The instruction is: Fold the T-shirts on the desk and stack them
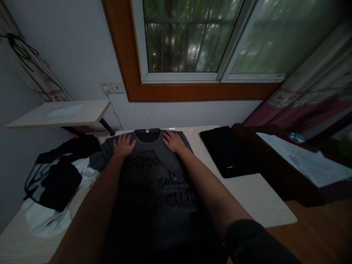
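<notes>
A dark grey T-shirt [154, 172] with black lettering lies spread front up on the pale table, its collar toward the wall. My left hand [123, 146] rests flat on its left shoulder, fingers spread. On the right shoulder, beside the collar, lies my right hand [173, 141], also flat with its fingers apart. Neither hand grips the cloth. The left sleeve reaches out toward a heap of clothes; my right forearm crosses the shirt's right side and hides part of it. The lower part of the shirt is very dark.
A heap of black and white clothes [59, 176] lies at the left, below a raised shelf [63, 115]. On the table's [261, 205] right side is a folded black garment [229, 152]. Beyond it, papers [302, 157] lie on a dark brown surface. A window [192, 40] is ahead.
</notes>
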The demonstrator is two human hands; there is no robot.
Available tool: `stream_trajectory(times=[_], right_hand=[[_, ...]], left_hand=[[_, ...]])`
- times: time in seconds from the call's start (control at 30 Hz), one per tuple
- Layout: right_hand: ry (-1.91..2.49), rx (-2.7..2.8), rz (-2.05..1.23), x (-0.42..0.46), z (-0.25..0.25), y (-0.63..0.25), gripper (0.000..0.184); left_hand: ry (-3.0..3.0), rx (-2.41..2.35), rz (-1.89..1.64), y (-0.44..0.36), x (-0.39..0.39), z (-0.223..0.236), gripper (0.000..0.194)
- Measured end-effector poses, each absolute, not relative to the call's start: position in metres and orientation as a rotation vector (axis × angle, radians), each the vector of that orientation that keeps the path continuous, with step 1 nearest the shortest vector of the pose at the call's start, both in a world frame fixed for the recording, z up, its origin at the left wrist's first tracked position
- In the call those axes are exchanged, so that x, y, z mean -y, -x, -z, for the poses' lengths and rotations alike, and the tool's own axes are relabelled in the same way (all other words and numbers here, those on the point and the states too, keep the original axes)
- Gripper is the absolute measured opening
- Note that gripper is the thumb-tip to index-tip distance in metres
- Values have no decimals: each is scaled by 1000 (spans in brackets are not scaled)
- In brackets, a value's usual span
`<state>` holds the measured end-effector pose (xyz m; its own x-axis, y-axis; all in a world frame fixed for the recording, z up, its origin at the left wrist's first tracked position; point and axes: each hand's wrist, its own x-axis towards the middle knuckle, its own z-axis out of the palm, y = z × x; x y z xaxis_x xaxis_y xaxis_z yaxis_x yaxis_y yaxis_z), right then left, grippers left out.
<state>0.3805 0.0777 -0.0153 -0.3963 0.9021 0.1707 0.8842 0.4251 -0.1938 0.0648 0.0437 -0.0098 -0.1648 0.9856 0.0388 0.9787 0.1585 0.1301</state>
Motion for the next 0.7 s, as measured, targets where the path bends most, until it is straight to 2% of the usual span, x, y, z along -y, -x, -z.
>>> stream_trajectory(times=[0.33,0.6,0.7], right_hand=[[1504,2187,0,-62,14,-418,55],[1641,1803,-18,-55,19,-477,58],[1586,1878,-119,-49,23,-489,57]], left_hand=[[-1999,-2338,-174,-62,-44,12,75],[-1964,-2401,-197,-65,-40,14,70],[-1970,-2420,-249,-66,-37,15,68]])
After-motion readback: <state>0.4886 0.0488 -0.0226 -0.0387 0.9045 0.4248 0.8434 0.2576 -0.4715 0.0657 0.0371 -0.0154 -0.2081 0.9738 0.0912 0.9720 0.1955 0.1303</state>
